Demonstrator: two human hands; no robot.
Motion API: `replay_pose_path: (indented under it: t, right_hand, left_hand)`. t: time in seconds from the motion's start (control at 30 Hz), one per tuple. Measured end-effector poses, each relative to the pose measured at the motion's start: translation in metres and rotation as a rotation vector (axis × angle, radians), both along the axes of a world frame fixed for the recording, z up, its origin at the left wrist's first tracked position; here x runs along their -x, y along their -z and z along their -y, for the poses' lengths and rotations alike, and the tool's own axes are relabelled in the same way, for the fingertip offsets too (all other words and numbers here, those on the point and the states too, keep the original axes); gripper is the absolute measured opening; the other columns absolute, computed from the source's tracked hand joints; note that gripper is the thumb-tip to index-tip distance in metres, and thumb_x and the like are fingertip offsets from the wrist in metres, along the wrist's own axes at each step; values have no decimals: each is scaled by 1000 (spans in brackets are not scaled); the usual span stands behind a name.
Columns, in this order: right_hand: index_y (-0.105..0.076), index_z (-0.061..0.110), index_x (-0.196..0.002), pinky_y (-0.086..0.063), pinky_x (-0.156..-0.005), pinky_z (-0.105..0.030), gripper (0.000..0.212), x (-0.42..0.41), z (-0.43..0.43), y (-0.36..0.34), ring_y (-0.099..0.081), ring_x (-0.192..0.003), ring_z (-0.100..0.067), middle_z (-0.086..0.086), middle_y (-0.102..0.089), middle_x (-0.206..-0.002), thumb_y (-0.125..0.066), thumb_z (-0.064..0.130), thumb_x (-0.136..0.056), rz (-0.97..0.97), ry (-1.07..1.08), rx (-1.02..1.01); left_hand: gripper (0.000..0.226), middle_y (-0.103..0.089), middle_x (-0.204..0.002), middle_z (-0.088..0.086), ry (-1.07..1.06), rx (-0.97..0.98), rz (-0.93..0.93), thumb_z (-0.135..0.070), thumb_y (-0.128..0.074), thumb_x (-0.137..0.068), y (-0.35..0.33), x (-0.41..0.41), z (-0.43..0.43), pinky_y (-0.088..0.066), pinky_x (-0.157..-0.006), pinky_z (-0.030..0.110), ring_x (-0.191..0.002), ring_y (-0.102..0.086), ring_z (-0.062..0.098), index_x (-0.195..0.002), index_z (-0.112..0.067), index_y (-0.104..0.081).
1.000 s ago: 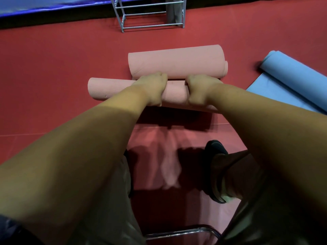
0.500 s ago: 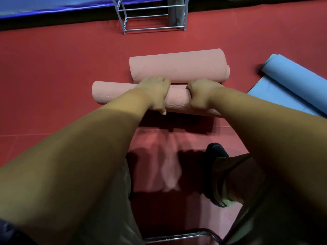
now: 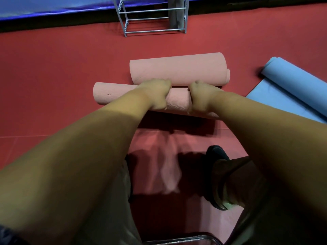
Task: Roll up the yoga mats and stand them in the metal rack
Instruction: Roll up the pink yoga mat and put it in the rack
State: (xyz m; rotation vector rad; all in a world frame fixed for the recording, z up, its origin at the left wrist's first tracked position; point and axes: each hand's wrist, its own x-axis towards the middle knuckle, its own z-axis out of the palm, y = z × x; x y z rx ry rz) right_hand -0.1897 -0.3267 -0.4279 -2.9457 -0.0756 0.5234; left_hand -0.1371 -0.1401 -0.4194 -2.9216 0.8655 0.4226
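While both arms reach fwd, the left hand (image 3: 155, 93) & right hand (image 3: 201, 98) sit side by side at frame centre, fingers curled over the nearer pink mat (image 3: 178, 101), a tight roll lying across the red floor (image 3: 53, 68). A 2nd pink roll (image 3: 178, 71) lies just behind it. Blue mat (image 3: 292, 87), part rolled, at right edge; metal rack (image 3: 152, 18) top centre, well apart.

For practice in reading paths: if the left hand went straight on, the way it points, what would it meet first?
Probably the farther pink roll, almost against the knuckles of the left hand, which grips the near pink roll. The metal rack stands well behind.
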Motion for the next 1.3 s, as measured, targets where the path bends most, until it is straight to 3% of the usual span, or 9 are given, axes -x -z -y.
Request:
replay_pose_path:
  t: [0.1,0.23,0.4,0.53,0.7,0.87,1.03,1.13,1.3]
  right_hand:
    - [-57,13,-117,-55,-83,-37,45,-2,0,-4,-67,-103,-37,-14,-67,-120,-77,29,-79,46,14,-39]
    - [-64,21,-110,-61,-80,-41,42,-5,0,-8,-68,-91,-34,-7,-72,-104,-76,31,-71,-7,6,-37]
    - [-57,23,-108,-50,-78,-34,38,-8,1,-8,-64,-94,-31,-10,-71,-115,-76,30,-76,-18,-8,-74]
    - [-52,16,-136,-49,-99,-44,77,-3,0,-1,-57,-123,-40,-15,-55,-133,-84,49,-74,20,-43,18]
    - [-61,21,-120,-58,-88,-41,59,-5,-1,-7,-66,-105,-34,-7,-68,-118,-86,40,-70,5,5,-32]
    - [-64,24,-113,-61,-82,-42,58,-6,0,-11,-66,-93,-32,-4,-70,-105,-86,47,-65,-26,0,-19]
    - [-53,15,-135,-50,-98,-45,64,-3,-2,-6,-58,-119,-39,-15,-55,-131,-77,41,-82,-2,-45,9]
    - [-53,15,-133,-50,-97,-45,70,0,-3,-7,-57,-118,-38,-13,-53,-129,-83,42,-76,21,-42,25]
    - [-65,24,-106,-62,-82,-43,54,-6,-3,-10,-67,-91,-31,-4,-70,-103,-87,47,-62,-30,-17,4]
  left_hand:
    - [57,-65,-129,14,19,-18,23,-34,-82,-77,2,0,-1,-53,-97,48,-117,-62,40,-123,-15,-55]
    - [94,-52,-138,16,28,-125,42,-54,-96,-66,5,2,-3,-45,-110,49,-132,-49,38,-138,-11,-52]
    - [77,-60,-130,15,-34,-36,-7,-40,-98,-70,-3,-1,-2,-55,-97,51,-120,-59,40,-127,-11,-57]
    - [60,-65,-122,17,-63,12,-38,-33,-92,-78,-4,-4,-5,-54,-87,42,-111,-65,41,-119,-11,-54]
    - [61,-63,-132,14,-53,-15,-54,-38,-87,-82,-2,-3,-7,-54,-91,44,-118,-63,39,-126,-13,-53]
    - [90,-52,-136,14,-15,-96,-18,-49,-97,-69,1,4,-7,-53,-99,53,-125,-56,40,-137,-12,-50]
    - [68,-63,-127,15,-50,0,-73,-36,-94,-76,-3,-3,-7,-55,-89,44,-110,-64,39,-124,-11,-53]
    - [59,-64,-121,14,-74,17,-101,-33,-91,-80,-2,-5,-8,-50,-82,39,-96,-58,33,-117,-14,-49]
    - [78,-57,-135,14,-12,-71,-72,-47,-92,-75,1,-1,-10,-54,-98,51,-122,-59,39,-132,-13,-52]
